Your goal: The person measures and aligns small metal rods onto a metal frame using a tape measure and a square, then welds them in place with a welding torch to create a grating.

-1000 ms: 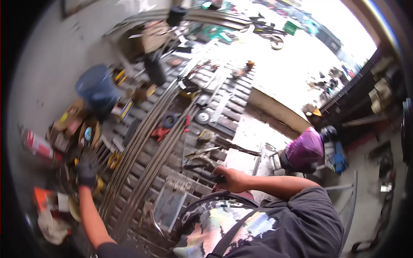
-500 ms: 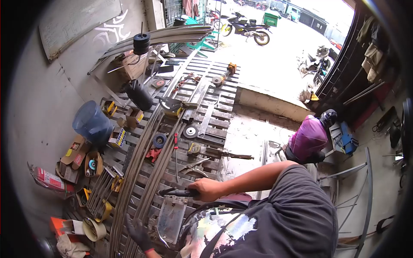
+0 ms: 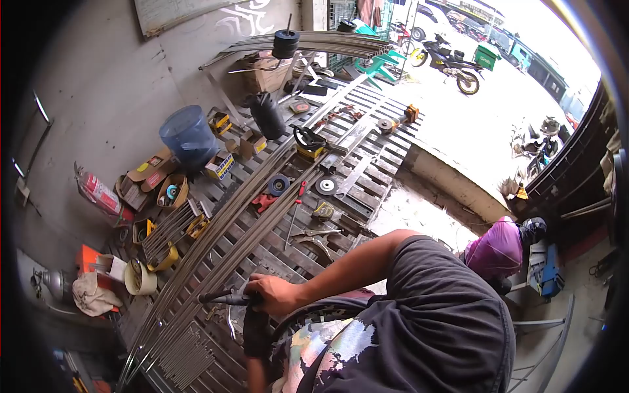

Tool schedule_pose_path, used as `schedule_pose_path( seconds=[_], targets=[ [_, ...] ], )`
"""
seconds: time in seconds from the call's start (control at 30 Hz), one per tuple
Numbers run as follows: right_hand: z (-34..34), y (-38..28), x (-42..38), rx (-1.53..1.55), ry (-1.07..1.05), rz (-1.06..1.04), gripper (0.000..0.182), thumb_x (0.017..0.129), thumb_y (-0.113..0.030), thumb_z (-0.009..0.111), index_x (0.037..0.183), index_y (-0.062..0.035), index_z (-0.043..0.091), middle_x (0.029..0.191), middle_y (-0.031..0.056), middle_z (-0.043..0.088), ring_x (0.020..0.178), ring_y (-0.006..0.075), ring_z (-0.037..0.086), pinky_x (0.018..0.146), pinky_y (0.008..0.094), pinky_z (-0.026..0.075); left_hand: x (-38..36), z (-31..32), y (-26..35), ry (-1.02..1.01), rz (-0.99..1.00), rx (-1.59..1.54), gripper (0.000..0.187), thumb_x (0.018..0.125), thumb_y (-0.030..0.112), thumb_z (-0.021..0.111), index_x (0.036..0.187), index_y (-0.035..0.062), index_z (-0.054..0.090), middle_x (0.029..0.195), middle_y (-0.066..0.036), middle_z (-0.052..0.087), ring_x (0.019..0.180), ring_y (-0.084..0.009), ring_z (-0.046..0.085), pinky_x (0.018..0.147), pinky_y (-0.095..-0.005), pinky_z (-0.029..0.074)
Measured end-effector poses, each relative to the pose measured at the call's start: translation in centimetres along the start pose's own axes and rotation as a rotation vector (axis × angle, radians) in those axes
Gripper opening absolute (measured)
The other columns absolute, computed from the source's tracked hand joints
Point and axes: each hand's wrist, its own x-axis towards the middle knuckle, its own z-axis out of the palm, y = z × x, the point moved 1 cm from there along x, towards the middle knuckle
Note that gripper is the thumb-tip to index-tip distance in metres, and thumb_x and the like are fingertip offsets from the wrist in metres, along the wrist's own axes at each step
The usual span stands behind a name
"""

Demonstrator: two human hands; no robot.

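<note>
My right hand [image 3: 270, 293], bare, is closed around the grip of a long black tool [image 3: 226, 298] whose narrow end points left over the metal rods [image 3: 216, 268]. Just below it, my left hand [image 3: 256, 331] wears a black glove and meets the underside of the right hand; its fingers are hidden. A curved shiny metal piece [image 3: 232, 326] lies beside the glove. Farther up the slatted table are locking pliers [image 3: 318, 243], a red-handled screwdriver [image 3: 301, 193], a tape measure [image 3: 323, 211] and a grinding disc [image 3: 326, 186].
Along the wall stand a blue bucket [image 3: 189, 137], small boxes [image 3: 251, 143] and a fire extinguisher [image 3: 101, 193]. An angle grinder [image 3: 398, 120] lies at the table's far end. Another person [image 3: 496, 252] in purple crouches at the right, beside a blue case [image 3: 552, 270].
My view has swung left and down. The gloved left hand has come up from the lower edge to meet the right hand, which still holds the black tool.
</note>
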Motion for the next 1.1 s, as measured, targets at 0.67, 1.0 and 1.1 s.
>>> schedule_pose_path(
  seconds=[0.67, 1.0, 1.1],
  targets=[
    [5.0, 1.4, 0.1, -0.036, -0.139, 0.274, 0.041, 0.079, -0.024, 0.08, 0.108, 0.0041, 0.071, 0.119, 0.0264, 0.067, 0.12, 0.043, 0.063, 0.104, 0.0478, 0.054, -2.7, 2.6, -2.1, 0.029, -0.054, 0.024, 0.047, 0.102, 0.007, 0.066, 0.147, -0.0034, 0.056, 0.143, -0.014, 0.062, 0.133, -0.0256, 0.058, 0.111, -0.0422, 0.045],
    [5.1, 1.5, 0.3, 0.028, -0.084, 0.255, 0.055, 0.081, -0.025, 0.082, 0.121, 0.0062, 0.061, 0.124, 0.0292, 0.063, 0.121, 0.0466, 0.064, 0.104, 0.0492, 0.054, -2.0, 3.4, -2.5, 0.06, -0.002, 0.018, 0.041, 0.101, 0.007, 0.067, 0.14, -0.0031, 0.063, 0.133, -0.013, 0.068, 0.125, -0.0244, 0.063, 0.105, -0.0418, 0.05],
    [3.9, 1.8, -0.2, 0.018, -0.139, 0.226, 0.059, 0.081, -0.029, 0.085, 0.123, 0.0048, 0.06, 0.128, 0.0287, 0.064, 0.127, 0.0453, 0.062, 0.105, 0.0492, 0.053, -1.4, 3.8, -1.0, 0.14, 0.076, -0.064, 0.039, 0.1, 0.007, 0.067, 0.138, -0.0029, 0.065, 0.131, -0.013, 0.07, 0.122, -0.024, 0.065, 0.103, -0.0417, 0.051]
  ],
)
